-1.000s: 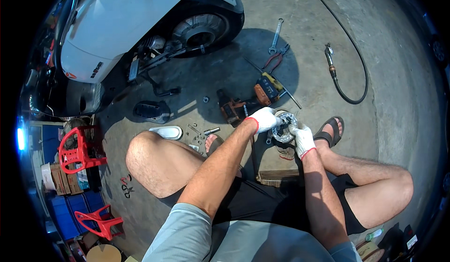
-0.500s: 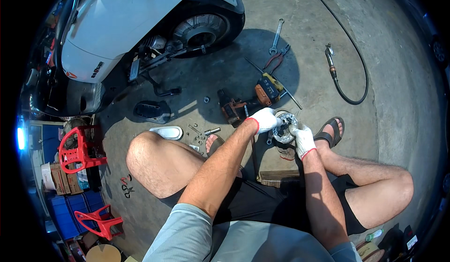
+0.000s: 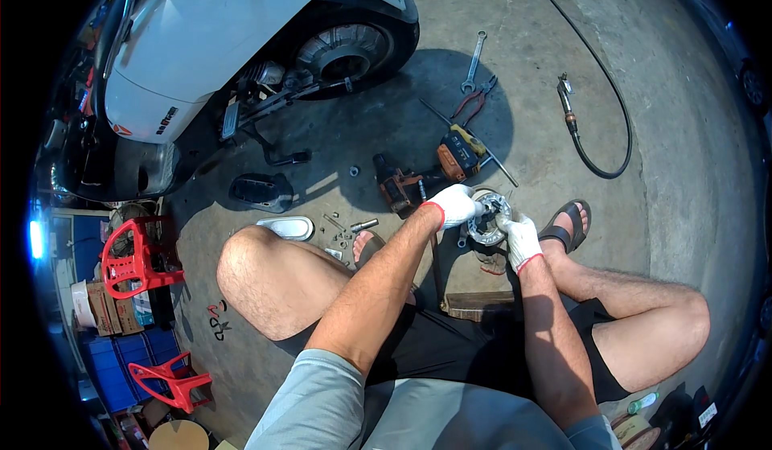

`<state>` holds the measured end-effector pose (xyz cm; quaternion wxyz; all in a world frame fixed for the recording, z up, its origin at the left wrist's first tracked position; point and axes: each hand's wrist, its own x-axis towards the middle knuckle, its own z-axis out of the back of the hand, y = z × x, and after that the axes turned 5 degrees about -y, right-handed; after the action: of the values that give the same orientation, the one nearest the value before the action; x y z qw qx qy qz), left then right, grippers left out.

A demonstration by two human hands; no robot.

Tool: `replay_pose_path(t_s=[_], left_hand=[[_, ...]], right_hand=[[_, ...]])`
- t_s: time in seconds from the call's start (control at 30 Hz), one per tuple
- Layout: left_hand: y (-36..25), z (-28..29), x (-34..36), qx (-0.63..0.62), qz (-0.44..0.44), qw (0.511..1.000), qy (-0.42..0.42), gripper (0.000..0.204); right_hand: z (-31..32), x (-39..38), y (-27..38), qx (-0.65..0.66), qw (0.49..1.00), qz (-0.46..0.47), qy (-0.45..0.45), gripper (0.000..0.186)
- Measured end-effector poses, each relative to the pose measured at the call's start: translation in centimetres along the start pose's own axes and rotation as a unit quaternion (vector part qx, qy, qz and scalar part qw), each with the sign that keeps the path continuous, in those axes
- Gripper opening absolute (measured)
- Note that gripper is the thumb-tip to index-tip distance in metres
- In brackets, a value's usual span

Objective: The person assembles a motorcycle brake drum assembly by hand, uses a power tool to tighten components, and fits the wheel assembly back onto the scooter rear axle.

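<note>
Between my knees, a round silvery metal part (image 3: pixel 483 234) with a ringed rim and an uneven, dark centre is in my hands. My right hand (image 3: pixel 521 239), in a white glove with a red cuff, is closed on its right side, thumb on the rim. From the left, my left hand (image 3: pixel 455 206), gloved the same way, reaches its upper left edge. Its fingers are closed at the part's inner area; what they pinch there is too small to make out. A wooden block (image 3: pixel 474 305) lies below, near my lap.
Just beyond my hands lie a cordless power tool (image 3: pixel 396 184), a yellow-and-black battery pack (image 3: pixel 458 159), red-handled pliers (image 3: pixel 476 100) and a wrench (image 3: pixel 475 62). Sockets and bolts (image 3: pixel 346 226) sit by my left foot. A scooter (image 3: pixel 217 40) stands far left; an air hose (image 3: pixel 615 88) curves at right.
</note>
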<state>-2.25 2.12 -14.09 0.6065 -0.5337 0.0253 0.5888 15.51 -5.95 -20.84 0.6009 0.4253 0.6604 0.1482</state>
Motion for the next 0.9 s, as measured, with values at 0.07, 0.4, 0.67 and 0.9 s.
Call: replay_pose_path(t_s=[0.07,0.4,0.67,0.9], left_hand=[[0.0,0.0,0.0,-0.004,0.002,1.000,0.001,0.051],[1.0,-0.3,0.5,0.029,-0.013,0.998,-0.055,0.053],[0.6,-0.1,0.7,0.037,-0.004,0.999,-0.039,0.060],[0.7,-0.6,0.4,0.096,-0.038,0.989,-0.101,0.044]], right_hand=[[0.1,0.2,-0.2,-0.004,1.000,-0.001,0.003,0.029],[-0.2,0.1,0.1,0.043,0.999,0.000,0.001,0.030],[0.2,0.4,0.2,0.046,0.999,0.018,-0.006,0.030],[-0.1,-0.3,0.8,0.029,0.999,0.025,-0.018,0.031]])
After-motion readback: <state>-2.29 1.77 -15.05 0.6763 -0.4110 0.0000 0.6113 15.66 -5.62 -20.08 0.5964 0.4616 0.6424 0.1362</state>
